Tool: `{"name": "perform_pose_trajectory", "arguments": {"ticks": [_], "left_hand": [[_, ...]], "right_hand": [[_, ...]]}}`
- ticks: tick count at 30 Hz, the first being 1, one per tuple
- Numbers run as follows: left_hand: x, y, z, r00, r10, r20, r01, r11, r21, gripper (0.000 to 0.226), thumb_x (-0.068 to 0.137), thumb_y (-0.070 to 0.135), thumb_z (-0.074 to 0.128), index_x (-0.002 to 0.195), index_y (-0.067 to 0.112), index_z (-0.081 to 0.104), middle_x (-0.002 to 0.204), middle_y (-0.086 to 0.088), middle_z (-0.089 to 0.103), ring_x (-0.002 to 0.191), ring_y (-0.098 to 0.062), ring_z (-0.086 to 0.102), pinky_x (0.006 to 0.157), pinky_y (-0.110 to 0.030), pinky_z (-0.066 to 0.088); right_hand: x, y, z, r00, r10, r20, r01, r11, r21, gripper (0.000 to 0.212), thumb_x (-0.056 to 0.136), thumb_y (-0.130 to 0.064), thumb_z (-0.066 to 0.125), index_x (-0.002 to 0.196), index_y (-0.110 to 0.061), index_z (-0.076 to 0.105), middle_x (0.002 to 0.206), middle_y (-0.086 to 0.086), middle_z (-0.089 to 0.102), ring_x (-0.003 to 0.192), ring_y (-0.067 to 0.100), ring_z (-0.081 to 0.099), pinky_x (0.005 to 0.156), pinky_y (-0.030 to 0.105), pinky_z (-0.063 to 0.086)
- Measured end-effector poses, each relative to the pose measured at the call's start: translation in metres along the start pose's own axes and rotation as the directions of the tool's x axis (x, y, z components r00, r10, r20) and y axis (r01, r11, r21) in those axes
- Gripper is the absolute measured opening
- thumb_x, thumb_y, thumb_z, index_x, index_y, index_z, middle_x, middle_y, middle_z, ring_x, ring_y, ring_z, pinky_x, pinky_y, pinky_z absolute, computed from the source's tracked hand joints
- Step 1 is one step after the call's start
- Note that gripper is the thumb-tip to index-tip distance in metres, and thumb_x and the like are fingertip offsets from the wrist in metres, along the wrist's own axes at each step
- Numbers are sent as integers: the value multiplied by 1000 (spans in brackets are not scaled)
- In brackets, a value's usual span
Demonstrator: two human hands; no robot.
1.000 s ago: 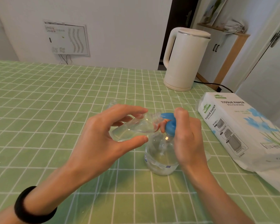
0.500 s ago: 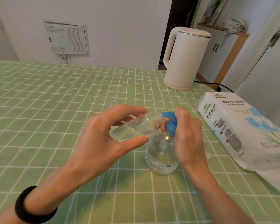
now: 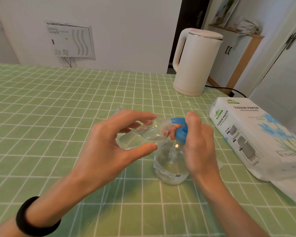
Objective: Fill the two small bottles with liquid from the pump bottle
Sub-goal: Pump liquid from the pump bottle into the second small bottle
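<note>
A clear pump bottle [image 3: 169, 166] with a blue pump head [image 3: 181, 132] stands on the green checked tablecloth [image 3: 58, 117]. My right hand [image 3: 200, 144] curls round the pump head from the right, its forefinger on top. My left hand [image 3: 109, 147] grips a small clear bottle [image 3: 140, 135], tilted on its side, with its mouth at the blue nozzle. Clear liquid lies in its lower part. A second small clear bottle [image 3: 117, 110] shows partly behind my left fingers.
A white electric kettle [image 3: 195, 62] stands at the back right, its black cord [image 3: 229, 90] trailing off the table. A white tissue paper pack [image 3: 256, 142] lies to the right of the pump bottle, near the table's right edge.
The blue pump head has shifted very slightly; both hands keep their holds in nearly the same place.
</note>
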State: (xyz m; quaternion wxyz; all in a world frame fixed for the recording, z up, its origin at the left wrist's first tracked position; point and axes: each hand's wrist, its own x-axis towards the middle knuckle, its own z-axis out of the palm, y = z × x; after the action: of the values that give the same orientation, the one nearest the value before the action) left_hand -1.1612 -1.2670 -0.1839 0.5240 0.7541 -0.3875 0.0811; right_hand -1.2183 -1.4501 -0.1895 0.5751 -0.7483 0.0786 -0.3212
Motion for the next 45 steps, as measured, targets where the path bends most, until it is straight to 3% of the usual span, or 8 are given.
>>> {"name": "perform_pose_trajectory", "arguments": {"ticks": [4, 7, 12, 20, 29, 35, 41, 45], "left_hand": [[-1, 1, 0, 1000, -9, 4, 9, 1000, -10, 53, 79, 39, 91, 128, 32, 71, 116, 17, 75, 109, -14, 73, 95, -32, 57], [-2, 0, 1, 1000, -5, 1, 5, 1000, -11, 53, 79, 38, 91, 128, 32, 71, 116, 17, 75, 109, -14, 73, 95, -32, 57], [-1, -2, 1, 1000, 6, -6, -6, 1000, -11, 52, 77, 33, 86, 127, 32, 71, 116, 17, 75, 109, -14, 73, 94, -33, 58], [-2, -3, 1, 1000, 12, -3, -12, 1000, -11, 53, 78, 34, 86, 129, 33, 71, 117, 17, 75, 110, -15, 73, 95, -33, 58], [-1, -4, 1, 1000, 14, -13, -14, 1000, -7, 53, 78, 35, 86, 128, 34, 70, 117, 18, 75, 110, -13, 74, 95, -34, 58], [-1, -3, 1, 1000, 14, -12, -14, 1000, -3, 53, 78, 35, 85, 129, 33, 70, 118, 18, 75, 110, -14, 73, 95, -33, 58], [-1, -4, 2, 1000, 17, -11, -17, 1000, -4, 53, 77, 35, 85, 129, 33, 70, 117, 18, 75, 108, -13, 74, 94, -32, 58], [-1, -4, 2, 1000, 17, -17, -17, 1000, -11, 53, 77, 33, 86, 128, 33, 71, 117, 18, 75, 109, -12, 74, 94, -31, 58]], "right_hand": [[0, 0, -1, 1000, 2, 0, -2, 1000, -30, 57, 90, -54, 33, 46, -32, 60, 62, -1, 73, 61, 22, 63, 65, 40, 51], [-2, 1, 0, 1000, 17, 6, -17, 999, -37, 65, 94, -62, 29, 49, -31, 64, 68, 5, 75, 71, 38, 67, 73, 49, 54], [-3, 1, 0, 1000, 11, 3, -10, 999, -49, 72, 95, -71, 23, 48, -37, 66, 71, -2, 78, 73, 23, 72, 76, 32, 56], [-2, -1, -1, 1000, 10, 0, -10, 1000, -21, 59, 91, -53, 34, 51, -19, 59, 66, 2, 76, 66, 26, 66, 68, 44, 52], [-3, 0, -1, 999, 32, 4, -32, 998, -55, 70, 95, -69, 25, 48, -37, 65, 71, -1, 78, 71, 20, 72, 77, 34, 56], [-2, -1, -1, 1000, 6, 20, -6, 1000, 4, 59, 89, -51, 35, 52, -10, 57, 63, 2, 74, 60, 7, 66, 62, 28, 50], [-2, 2, -1, 1000, 10, 9, -10, 999, -35, 67, 97, -62, 27, 48, -37, 65, 70, -1, 78, 69, 21, 70, 70, 30, 55], [-2, 2, -1, 1000, 5, -8, -5, 999, -42, 72, 95, -71, 23, 49, -39, 67, 72, -3, 79, 71, 15, 72, 72, 15, 51]]}}
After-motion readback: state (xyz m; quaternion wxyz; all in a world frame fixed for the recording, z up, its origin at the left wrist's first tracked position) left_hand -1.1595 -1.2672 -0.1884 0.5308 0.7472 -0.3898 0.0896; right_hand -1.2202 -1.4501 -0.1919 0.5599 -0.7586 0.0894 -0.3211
